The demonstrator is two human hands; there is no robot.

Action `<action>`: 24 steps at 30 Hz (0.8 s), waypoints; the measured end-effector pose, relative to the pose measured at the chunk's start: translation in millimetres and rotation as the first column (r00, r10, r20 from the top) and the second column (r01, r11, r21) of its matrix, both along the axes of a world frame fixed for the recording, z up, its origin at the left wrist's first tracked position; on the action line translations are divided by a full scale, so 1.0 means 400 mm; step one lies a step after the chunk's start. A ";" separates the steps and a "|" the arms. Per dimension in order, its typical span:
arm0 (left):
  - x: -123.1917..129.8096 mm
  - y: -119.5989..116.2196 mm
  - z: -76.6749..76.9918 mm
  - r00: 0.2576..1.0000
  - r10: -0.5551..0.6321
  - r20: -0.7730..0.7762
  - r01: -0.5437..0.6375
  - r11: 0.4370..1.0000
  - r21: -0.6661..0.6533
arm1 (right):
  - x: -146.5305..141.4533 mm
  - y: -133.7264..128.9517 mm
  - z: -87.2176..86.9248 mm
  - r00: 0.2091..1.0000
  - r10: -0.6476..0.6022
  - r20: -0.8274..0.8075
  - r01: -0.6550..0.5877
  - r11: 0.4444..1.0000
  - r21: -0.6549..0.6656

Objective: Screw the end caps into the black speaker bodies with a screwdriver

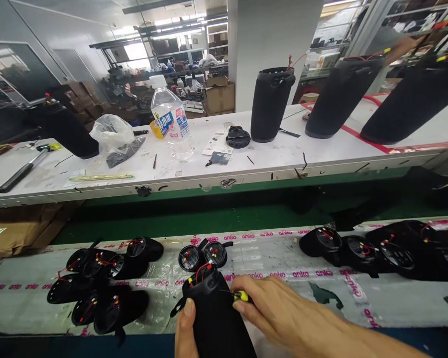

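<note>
My left hand (pixel 186 330) is wrapped round a black fabric-covered speaker shell (pixel 222 325), its thumb along the near left side. The shell is tilted, with red wires and small connectors standing out of its open upper end. My right hand (pixel 280 306) grips a screwdriver (pixel 241 296) by its yellow and black handle. The thin shaft points left at the shell's side, close below the rim; whether the tip touches cannot be made out. Two round black speaker parts with wires (pixel 189 257) lie just beyond the shell's open end.
Several black shells lie on the lower bench at left (pixel 130 298) and right (pixel 397 256). Along the raised white shelf (pixel 209 164) stand more shells (pixel 272 107), a plastic bottle (pixel 171 122), a plastic bag (pixel 114 134) and a hammer (pixel 24 169). Another person's arm (pixel 399 47) shows at upper right.
</note>
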State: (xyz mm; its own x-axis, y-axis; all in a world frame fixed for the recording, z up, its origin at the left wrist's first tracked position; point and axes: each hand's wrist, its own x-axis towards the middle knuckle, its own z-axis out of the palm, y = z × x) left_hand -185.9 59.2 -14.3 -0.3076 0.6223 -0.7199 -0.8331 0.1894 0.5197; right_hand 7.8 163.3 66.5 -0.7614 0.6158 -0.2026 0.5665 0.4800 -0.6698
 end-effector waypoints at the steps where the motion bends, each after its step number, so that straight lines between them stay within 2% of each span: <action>1: 0.003 0.002 0.005 1.000 0.004 -0.026 -0.004 1.000 -0.007 | -0.001 0.014 0.003 0.998 0.064 0.014 -0.065 0.993 0.100; 4: 0.011 0.008 0.017 0.997 0.008 -0.083 -0.009 1.000 -0.011 | -0.011 0.058 0.013 0.970 0.227 0.085 -0.242 0.915 0.323; 7: 0.016 0.009 0.022 0.995 -0.005 -0.098 0.003 1.000 -0.029 | -0.015 0.088 0.026 0.939 0.317 0.131 -0.339 0.799 0.497; 9: 0.017 0.008 0.022 0.994 -0.018 -0.105 0.013 0.999 -0.041 | -0.014 0.098 0.034 0.919 0.364 0.150 -0.382 0.732 0.565; 11: 0.015 0.004 0.020 0.991 -0.029 -0.127 0.022 0.998 -0.056 | -0.013 0.105 0.041 0.905 0.392 0.166 -0.409 0.691 0.596; 17: 0.001 -0.014 0.011 0.966 -0.086 -0.246 0.066 0.994 -0.087 | -0.006 0.124 0.062 0.862 0.441 0.249 -0.495 0.630 0.598; 21: 0.000 -0.019 0.019 0.940 -0.120 -0.320 0.087 0.990 -0.115 | 0.003 0.127 0.064 0.838 0.446 0.316 -0.535 0.553 0.638; 24: 0.007 -0.015 0.028 0.902 -0.123 -0.414 0.095 0.992 -0.087 | 0.007 0.125 0.070 0.821 0.439 0.366 -0.563 0.510 0.651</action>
